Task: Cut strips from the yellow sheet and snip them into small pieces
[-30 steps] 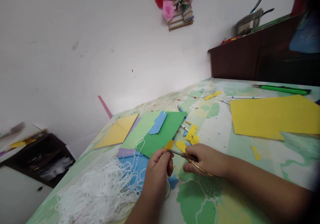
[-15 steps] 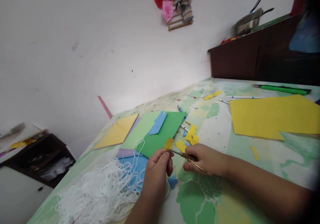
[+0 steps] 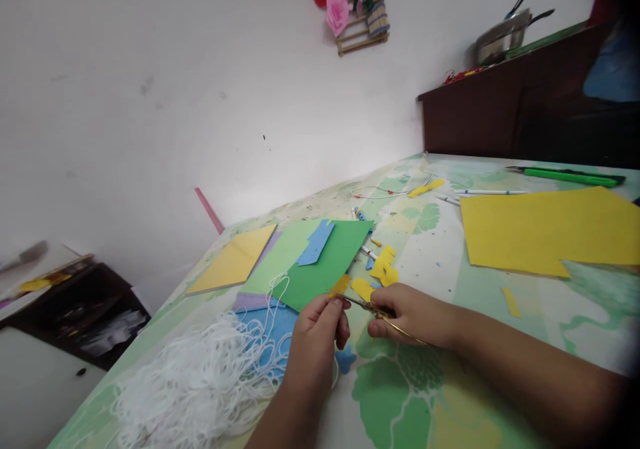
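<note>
My left hand (image 3: 323, 325) pinches a small yellow foam piece (image 3: 341, 285) between thumb and fingertips. Wrapped round the gold handles of a pair of scissors (image 3: 369, 307) is my right hand (image 3: 413, 314). The blades point left and meet the yellow piece at my left fingertips; whether they are closed on it I cannot tell. Just beyond the scissors lie cut yellow foam scraps (image 3: 385, 266). A small blue foam star (image 3: 345, 359) rests on the table below my hands, partly covered by my left hand.
A heap of white cord (image 3: 190, 382) spreads at the left front. Behind it lie green sheets (image 3: 320, 272), a blue strip (image 3: 317, 243) and a yellow-orange sheet (image 3: 233, 260). To the right are a large yellow sheet (image 3: 545, 232), white pens (image 3: 490, 192) and a green cutter (image 3: 570, 177).
The yellow piece has tilted and shows less above my left fingertips. Both hands stay almost in place, and the view has shifted slightly.
</note>
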### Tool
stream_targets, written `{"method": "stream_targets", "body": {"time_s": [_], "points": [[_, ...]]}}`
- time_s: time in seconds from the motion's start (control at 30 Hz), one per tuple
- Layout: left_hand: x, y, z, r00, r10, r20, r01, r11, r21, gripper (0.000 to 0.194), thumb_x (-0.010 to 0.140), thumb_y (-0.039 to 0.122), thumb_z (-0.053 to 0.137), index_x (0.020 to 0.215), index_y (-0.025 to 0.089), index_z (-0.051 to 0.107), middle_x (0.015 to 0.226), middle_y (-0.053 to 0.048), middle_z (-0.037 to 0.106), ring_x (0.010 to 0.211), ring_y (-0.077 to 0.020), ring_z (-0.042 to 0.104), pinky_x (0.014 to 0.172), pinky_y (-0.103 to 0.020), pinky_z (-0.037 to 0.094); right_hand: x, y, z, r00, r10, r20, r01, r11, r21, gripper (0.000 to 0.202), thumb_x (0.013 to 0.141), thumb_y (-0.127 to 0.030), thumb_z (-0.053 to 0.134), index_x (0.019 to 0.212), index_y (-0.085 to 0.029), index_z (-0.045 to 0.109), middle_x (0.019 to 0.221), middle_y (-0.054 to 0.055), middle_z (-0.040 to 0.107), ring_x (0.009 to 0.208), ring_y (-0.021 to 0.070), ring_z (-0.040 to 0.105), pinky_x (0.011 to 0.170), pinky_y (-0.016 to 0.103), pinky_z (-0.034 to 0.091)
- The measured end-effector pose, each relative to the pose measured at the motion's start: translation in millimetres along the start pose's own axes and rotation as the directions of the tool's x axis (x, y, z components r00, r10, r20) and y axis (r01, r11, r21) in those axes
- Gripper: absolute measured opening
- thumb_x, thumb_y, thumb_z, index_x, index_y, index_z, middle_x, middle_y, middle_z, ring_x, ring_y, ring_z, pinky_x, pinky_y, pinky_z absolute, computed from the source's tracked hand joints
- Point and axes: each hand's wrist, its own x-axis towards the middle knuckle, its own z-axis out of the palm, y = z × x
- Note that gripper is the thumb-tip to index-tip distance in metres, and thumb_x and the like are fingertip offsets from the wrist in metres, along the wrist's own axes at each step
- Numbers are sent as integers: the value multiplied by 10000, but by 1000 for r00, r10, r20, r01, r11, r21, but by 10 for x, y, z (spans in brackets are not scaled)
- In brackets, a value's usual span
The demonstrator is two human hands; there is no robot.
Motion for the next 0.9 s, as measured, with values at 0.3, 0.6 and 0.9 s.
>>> {"method": "stream_targets", "body": {"time_s": [0.3, 0.6, 0.9], "points": [[-15, 8, 14, 999, -23, -26, 22, 1000, -9, 180, 720, 261, 456, 593, 149, 518, 357, 62, 403, 364, -59, 345, 392, -196, 258, 5, -3, -5, 1000, 3, 10, -3, 1000, 8, 371, 698, -505, 470, 588, -165, 368, 524, -59, 334, 478, 68, 307, 405, 173, 216], [-4, 15, 18, 999, -26, -31, 25, 999, -21, 181, 711, 258, 457, 578, 150, 515, 355, 59, 407, 365, -61, 342, 393, -198, 253, 11, -1, -6, 999, 37, 12, -37, 999, 19, 373, 666, -498, 514, 572, -156, 397, 516, -58, 329, 478, 67, 297, 400, 173, 199], [-22, 18, 7, 1000, -8, -20, 8, 1000, -27, 185, 719, 258, 451, 582, 151, 513, 356, 60, 405, 365, -61, 336, 391, -199, 248, 27, 19, 5, 1000, 17, 7, -17, 1000, 1, 392, 663, -519, 511, 561, -156, 402, 515, -57, 332, 481, 70, 298, 399, 178, 198]]}}
